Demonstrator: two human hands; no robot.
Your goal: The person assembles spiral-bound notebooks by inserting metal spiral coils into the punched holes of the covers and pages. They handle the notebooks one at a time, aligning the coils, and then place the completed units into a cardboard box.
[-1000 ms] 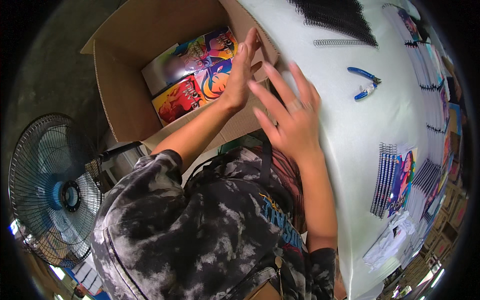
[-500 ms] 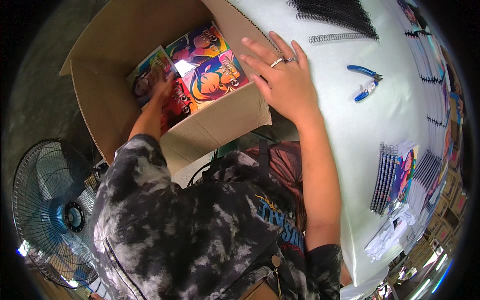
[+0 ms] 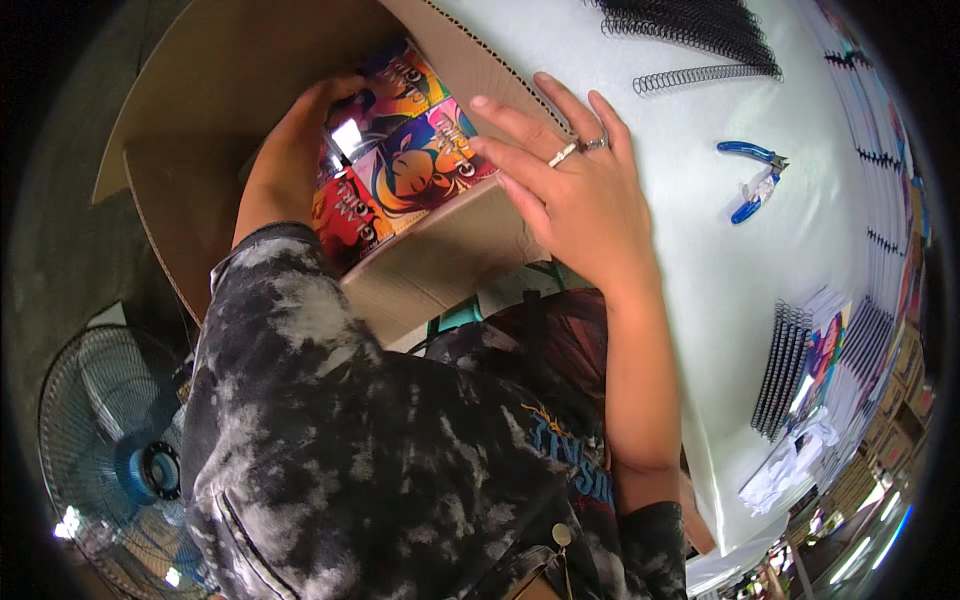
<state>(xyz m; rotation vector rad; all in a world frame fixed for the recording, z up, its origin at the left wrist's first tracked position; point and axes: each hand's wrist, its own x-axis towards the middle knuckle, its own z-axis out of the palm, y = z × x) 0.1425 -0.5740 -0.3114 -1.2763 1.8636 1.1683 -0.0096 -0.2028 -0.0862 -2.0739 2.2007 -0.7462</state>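
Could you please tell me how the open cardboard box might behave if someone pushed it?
The cardboard box would probably feel fairly heavy, as several colourful booklets lie side by side inside. Its right panel would likely flex if pressed, since its exposed edge shows ribbed, corrugated board.

Matt cardboard box [image 3: 445,265], glossy paper booklet covers [image 3: 412,178]

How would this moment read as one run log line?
left hand: inside cardboard box, near colourful booklets; right hand: open, over box's right edge; table: blue-handled pliers, black wire coils
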